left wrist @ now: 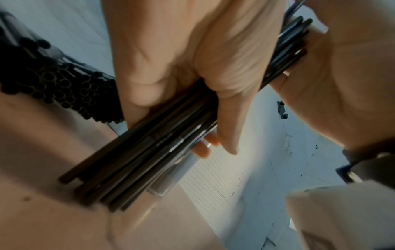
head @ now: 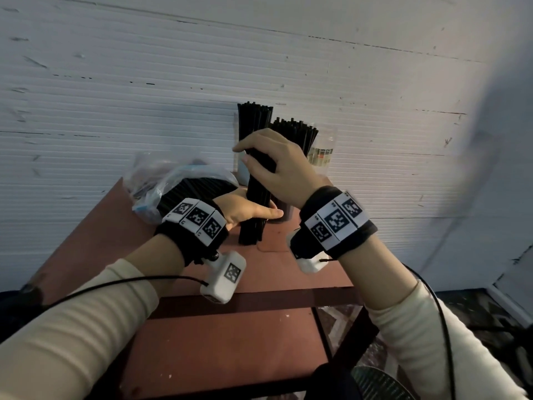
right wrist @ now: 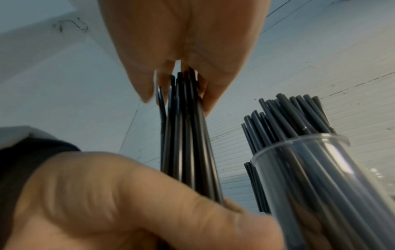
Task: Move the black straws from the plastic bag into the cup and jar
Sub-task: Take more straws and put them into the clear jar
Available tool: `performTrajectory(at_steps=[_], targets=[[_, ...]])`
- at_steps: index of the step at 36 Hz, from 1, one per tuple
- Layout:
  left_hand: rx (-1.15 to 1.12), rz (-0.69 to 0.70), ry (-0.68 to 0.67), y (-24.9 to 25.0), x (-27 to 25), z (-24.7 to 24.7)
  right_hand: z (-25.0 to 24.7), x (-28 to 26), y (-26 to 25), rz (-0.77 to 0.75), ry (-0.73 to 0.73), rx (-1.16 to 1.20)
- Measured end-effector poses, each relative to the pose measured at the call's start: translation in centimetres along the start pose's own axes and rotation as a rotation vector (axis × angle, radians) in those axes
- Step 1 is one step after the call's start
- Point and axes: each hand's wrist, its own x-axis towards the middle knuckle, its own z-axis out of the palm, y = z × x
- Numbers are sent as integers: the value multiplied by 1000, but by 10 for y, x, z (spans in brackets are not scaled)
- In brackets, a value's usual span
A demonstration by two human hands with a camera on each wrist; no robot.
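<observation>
A person stands a bundle of black straws (head: 255, 203) upright on the red bench (head: 277, 272), apparently to level the ends. The right hand (head: 277, 168) pinches its top; the left hand (head: 245, 209) curls round its base. At one o'clock a clear cup (right wrist: 320, 169) already holds straws; the plastic bag (head: 173, 183) lies at ten o'clock.

The left hand (left wrist: 181, 67) curls round a bundle of black straws (left wrist: 138, 152) whose lower ends rest on the brown table (left wrist: 42, 219); above that grip the right hand (left wrist: 333, 76) clasps the same bundle; left of it more straw ends (left wrist: 64, 91) show.
</observation>
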Motion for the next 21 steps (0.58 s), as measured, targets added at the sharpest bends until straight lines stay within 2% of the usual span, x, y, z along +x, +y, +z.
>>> performTrajectory(at_steps=[3,7,10,12,14,18,21], targets=[[59,-11,-35,-3,-2,2,0,-1,1,24,16,-8],[88,-2,12,-6,0,4,-8,-1,-2,48,8,-35],[31,75,68,-2,-3,1,-19,-1,-5,126,53,-4],[-1,150,42,7,-10,-2,-29,-2,-6,219,60,77],[27,210,-45,20,-20,-4,-38,-4,-5,288,-10,89],[129,304,-241,42,-33,-4,-43,-8,-3,323,-285,92],[166,340,-285,43,-33,-3,-35,-11,-1,320,-385,163]])
